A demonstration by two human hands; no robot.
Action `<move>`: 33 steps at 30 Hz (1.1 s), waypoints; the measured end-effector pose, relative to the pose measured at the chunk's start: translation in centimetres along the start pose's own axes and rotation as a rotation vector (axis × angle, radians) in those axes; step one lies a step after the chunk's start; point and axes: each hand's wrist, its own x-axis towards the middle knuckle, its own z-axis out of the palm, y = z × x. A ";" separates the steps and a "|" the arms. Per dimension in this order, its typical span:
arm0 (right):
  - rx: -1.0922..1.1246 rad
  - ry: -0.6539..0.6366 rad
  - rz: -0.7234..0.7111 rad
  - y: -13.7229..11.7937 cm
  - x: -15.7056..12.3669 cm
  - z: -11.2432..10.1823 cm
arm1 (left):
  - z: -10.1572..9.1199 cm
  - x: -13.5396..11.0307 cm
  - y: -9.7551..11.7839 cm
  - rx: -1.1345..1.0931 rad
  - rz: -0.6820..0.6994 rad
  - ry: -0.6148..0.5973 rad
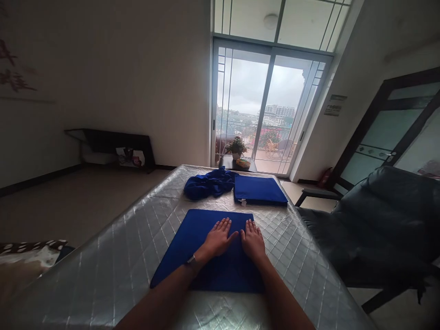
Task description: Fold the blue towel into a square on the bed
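A blue towel lies spread flat on the quilted grey mattress in front of me. My left hand and my right hand rest palm down on it, side by side, fingers stretched out flat, holding nothing. Farther back lie a neatly folded blue towel and, to its left, a crumpled blue cloth.
A dark leather chair stands close to the mattress's right edge. Beyond the far edge are a small table with a potted plant and glass balcony doors. A low dark shelf runs along the left wall.
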 end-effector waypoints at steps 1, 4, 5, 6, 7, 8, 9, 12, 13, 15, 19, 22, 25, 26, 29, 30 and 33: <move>0.010 0.000 0.007 0.0 0.0 0.0 | -0.4 -0.4 -1.2 0.016 -0.034 0.002; 0.031 -0.009 0.019 -0.1 -0.1 -0.2 | -1.8 -1.8 -5.6 0.090 -0.167 0.009; 0.034 -0.013 0.020 -0.1 -0.1 -0.2 | -2.1 -2.2 -7.0 0.122 -0.223 0.007; 0.035 -0.015 0.021 -0.1 -0.2 -0.2 | -2.5 -2.7 -8.4 0.152 -0.282 0.007; 0.034 -0.016 0.022 -0.1 -0.2 -0.3 | -2.7 -3.1 -9.7 0.177 -0.337 0.008; 0.032 -0.017 0.025 -0.1 -0.1 -0.3 | -2.9 -3.4 -10.7 0.195 -0.383 0.009; 0.029 -0.018 0.028 -0.2 -0.1 -0.3 | -3.0 -3.7 -11.4 0.206 -0.415 0.011; 0.013 -0.025 0.032 -0.2 0.0 -0.3 | -3.0 -4.0 -12.2 0.227 -0.441 0.017; 0.004 -0.028 0.030 -0.2 0.0 -0.3 | -2.9 -3.9 -12.2 0.236 -0.441 0.016; -0.019 -0.039 0.028 -0.3 0.0 -0.4 | -3.0 -3.9 -11.8 0.249 -0.445 0.012; -0.079 -0.089 0.043 -0.5 0.3 -0.9 | -3.2 -3.8 -11.4 0.231 -0.447 0.004; -0.107 -0.086 0.029 -0.9 1.1 -1.5 | -3.3 -3.8 -11.4 0.219 -0.442 0.010; -0.096 -0.051 0.011 -1.3 2.5 -1.7 | -3.3 -3.9 -11.4 0.211 -0.438 0.023; -0.087 -0.046 0.008 -1.3 3.0 -1.7 | -3.3 -3.9 -11.4 0.205 -0.440 0.024; -0.065 -0.048 0.010 -0.9 4.1 -1.0 | -3.2 -3.9 -11.3 0.181 -0.442 0.027; -0.057 -0.048 0.011 -0.7 4.3 -0.7 | -3.2 -3.9 -11.4 0.178 -0.441 0.029; -0.035 -0.023 0.010 -0.1 4.5 0.1 | -3.2 -3.9 -11.4 0.187 -0.435 0.031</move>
